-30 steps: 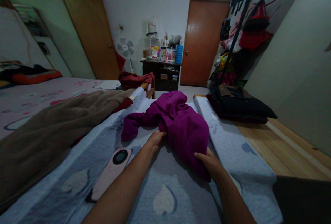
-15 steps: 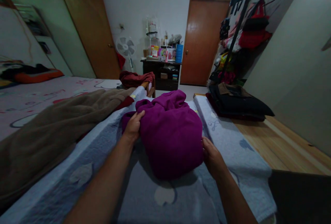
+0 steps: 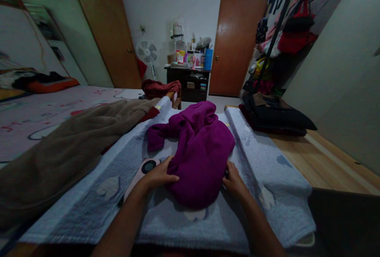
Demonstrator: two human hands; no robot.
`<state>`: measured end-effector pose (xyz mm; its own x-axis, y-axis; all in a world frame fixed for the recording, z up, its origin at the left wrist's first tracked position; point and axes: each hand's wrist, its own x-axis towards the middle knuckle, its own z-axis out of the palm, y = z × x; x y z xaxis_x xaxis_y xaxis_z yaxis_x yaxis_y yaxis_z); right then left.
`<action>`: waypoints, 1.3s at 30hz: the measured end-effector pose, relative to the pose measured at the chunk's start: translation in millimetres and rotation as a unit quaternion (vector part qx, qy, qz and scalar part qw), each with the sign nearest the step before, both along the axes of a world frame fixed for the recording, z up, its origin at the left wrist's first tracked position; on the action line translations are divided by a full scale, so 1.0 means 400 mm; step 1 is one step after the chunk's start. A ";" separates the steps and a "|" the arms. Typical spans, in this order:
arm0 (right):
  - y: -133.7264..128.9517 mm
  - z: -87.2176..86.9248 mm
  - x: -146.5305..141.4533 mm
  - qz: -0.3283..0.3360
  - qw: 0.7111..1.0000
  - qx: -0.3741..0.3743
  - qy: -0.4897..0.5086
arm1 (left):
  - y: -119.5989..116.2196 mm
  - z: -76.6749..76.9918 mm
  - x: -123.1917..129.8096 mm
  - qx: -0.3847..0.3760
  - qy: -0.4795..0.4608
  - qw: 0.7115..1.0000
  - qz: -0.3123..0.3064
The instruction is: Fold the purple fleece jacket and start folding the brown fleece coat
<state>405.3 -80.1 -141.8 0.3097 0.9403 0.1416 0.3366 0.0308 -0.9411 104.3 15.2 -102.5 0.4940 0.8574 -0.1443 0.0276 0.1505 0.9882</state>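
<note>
A purple sweatshirt (image 3: 202, 158) lies loosely bunched on the pale blue quilted cover (image 3: 160, 225) in front of me, one sleeve (image 3: 156, 136) bent out to the left. My left hand (image 3: 160, 174) holds its left side near the bottom, thumb on top and the other fingers partly hidden by the cloth. On the opposite edge, my right hand (image 3: 234, 181) grips the fabric with curled fingers, their tips out of sight. Just behind my left wrist rests a pale pink flat object with a round dark disc (image 3: 148, 166), partly covered by that hand.
A brown fleecy blanket (image 3: 74, 138) stretches along the left, beside a pink printed bed sheet (image 3: 53, 106). Folded dark clothes (image 3: 276, 114) are stacked on a wooden surface (image 3: 297, 154) at right. Farther back are a reddish cloth (image 3: 162, 89), a fan (image 3: 147, 51) and a cluttered dark cabinet (image 3: 188, 80).
Both hands have come closer to me and nearer each other along the sweatshirt's edges. Its bundle has loosened and spread, exposing the left sleeve and the pale pink object.
</note>
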 end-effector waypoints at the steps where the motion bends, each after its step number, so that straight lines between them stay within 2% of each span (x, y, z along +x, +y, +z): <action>1: 0.004 0.004 -0.001 -0.003 1.000 -0.003 0.005 | -0.001 -0.003 -0.001 0.031 0.030 0.999 0.011; 4: 0.010 0.023 -0.009 -0.004 0.998 -0.007 0.067 | -0.003 0.005 0.001 0.071 0.069 0.994 0.042; 7: 0.008 0.044 -0.020 0.007 0.992 -0.026 0.124 | -0.014 0.041 -0.001 0.024 -0.033 0.996 0.082; 9: 0.003 0.047 -0.028 0.011 0.989 -0.038 0.141 | -0.021 0.075 -0.012 -0.008 -0.115 0.986 0.119; 13: -0.002 0.019 -0.043 -0.033 0.991 -0.031 0.126 | -0.013 0.119 -0.070 -0.010 -0.187 0.963 0.195; 16: -0.005 -0.016 -0.055 -0.066 0.997 -0.009 0.029 | 0.004 0.109 -0.116 0.039 -0.101 0.946 0.304; 19: -0.008 -0.044 -0.064 -0.075 0.993 0.018 -0.087 | 0.003 0.077 -0.127 0.127 0.042 0.901 0.413; 22: -0.009 -0.058 -0.068 -0.078 0.988 0.029 -0.127 | -0.026 0.057 -0.084 0.196 0.081 0.870 0.446; 24: -0.008 -0.061 -0.068 -0.080 0.988 0.030 -0.129 | -0.057 0.052 -0.029 0.219 0.075 0.884 0.407; 25: -0.007 -0.061 -0.068 -0.081 0.988 0.031 -0.126 | -0.075 0.050 0.003 0.233 0.078 0.899 0.362; 27: -0.006 -0.061 -0.067 -0.082 0.989 0.032 -0.115 | -0.114 0.041 0.073 0.279 0.108 0.934 0.196; 28: -0.006 -0.060 -0.067 -0.082 0.990 0.033 -0.110 | -0.133 0.031 0.106 0.304 0.123 0.938 0.107; 29: -0.006 -0.060 -0.067 -0.081 0.991 0.034 -0.106 | -0.152 0.019 0.138 0.326 0.140 0.934 0.028; 31: -0.007 -0.061 -0.065 -0.073 0.992 0.032 -0.100 | -0.180 -0.014 0.190 0.341 0.198 0.917 -0.054; 33: -0.008 -0.063 -0.063 -0.063 0.993 0.029 -0.095 | -0.191 -0.050 0.227 0.325 0.269 0.903 -0.081; 35: -0.009 -0.065 -0.059 -0.060 0.994 0.029 -0.092 | -0.185 -0.078 0.248 0.318 0.314 0.892 -0.070; 39: -0.011 -0.062 -0.053 -0.063 0.994 0.030 -0.089 | -0.150 -0.094 0.264 0.329 0.317 0.889 -0.021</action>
